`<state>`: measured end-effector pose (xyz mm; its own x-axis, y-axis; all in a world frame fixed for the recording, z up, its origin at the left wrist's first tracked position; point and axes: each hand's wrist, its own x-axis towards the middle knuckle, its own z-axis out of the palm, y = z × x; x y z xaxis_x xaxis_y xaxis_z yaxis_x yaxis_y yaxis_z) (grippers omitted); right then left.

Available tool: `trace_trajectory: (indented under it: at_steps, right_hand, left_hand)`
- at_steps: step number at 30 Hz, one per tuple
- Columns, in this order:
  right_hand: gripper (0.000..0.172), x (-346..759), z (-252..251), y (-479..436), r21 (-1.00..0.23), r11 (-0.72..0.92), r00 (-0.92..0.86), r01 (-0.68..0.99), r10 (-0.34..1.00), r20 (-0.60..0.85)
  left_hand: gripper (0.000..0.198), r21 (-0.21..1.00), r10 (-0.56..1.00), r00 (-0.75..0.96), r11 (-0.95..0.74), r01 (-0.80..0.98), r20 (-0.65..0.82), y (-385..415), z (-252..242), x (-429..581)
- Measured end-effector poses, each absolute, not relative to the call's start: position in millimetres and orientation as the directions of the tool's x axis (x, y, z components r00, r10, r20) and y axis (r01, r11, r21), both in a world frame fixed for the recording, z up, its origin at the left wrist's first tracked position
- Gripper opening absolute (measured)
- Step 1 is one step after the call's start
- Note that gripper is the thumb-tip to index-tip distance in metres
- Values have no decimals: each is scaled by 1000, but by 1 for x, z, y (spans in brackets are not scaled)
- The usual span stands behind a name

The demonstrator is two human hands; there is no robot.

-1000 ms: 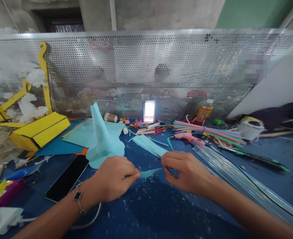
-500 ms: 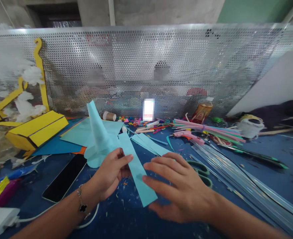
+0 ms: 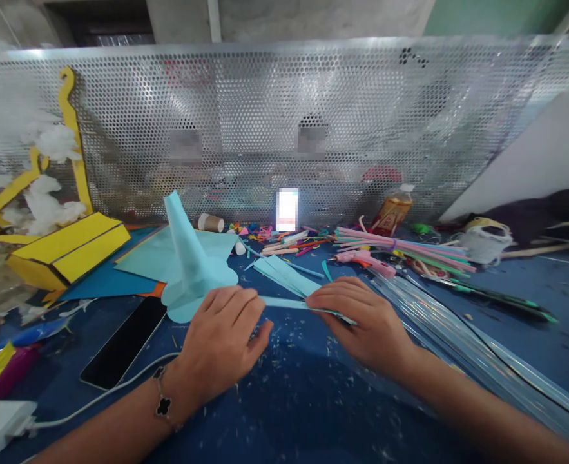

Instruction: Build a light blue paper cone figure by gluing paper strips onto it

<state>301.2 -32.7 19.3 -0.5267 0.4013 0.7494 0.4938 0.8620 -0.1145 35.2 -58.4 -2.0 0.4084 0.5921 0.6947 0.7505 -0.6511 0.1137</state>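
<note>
A light-blue paper strip (image 3: pixel 287 303) stretches sideways between my two hands, seen nearly edge-on. My left hand (image 3: pixel 229 332) is curled over its left end, with the fingertips hidden behind the hand. At the right end, my right hand (image 3: pixel 361 322) pinches the strip between thumb and fingers. Just beyond my left hand stands a light-blue paper cone (image 3: pixel 187 251) on a scalloped base. More cut blue strips (image 3: pixel 284 274) lie on the table behind the held one.
Left are a phone (image 3: pixel 124 341), a white charger (image 3: pixel 4 425) and a yellow box (image 3: pixel 71 248). A pink glue gun (image 3: pixel 366 261), pipe cleaners (image 3: pixel 405 248), clear plastic sticks (image 3: pixel 458 348) and a bottle (image 3: pixel 393 209) are to the right. A perforated metal screen (image 3: pixel 260 109) borders the back.
The strip has turned from slanting toward me to lying crosswise. My right hand, spread beside it before, has closed on its right end; my left hand has turned palm down.
</note>
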Motion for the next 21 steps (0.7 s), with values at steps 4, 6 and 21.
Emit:
trace_trajectory:
  at_steps: [4,6,21]
  right_hand:
    - [15,303,14,-26,-177,847,-485,501,444,753]
    - [14,300,15,-30,-91,798,-467,596,436,769]
    - [25,261,16,-60,200,862,-747,465,261,611]
  left_hand:
    - [21,-108,544,543,-636,764,639,-51,-3,30]
    - [27,-103,580,560,-634,766,591,-49,-6,31]
    - [29,-88,423,606,-768,635,674,-74,-7,57]
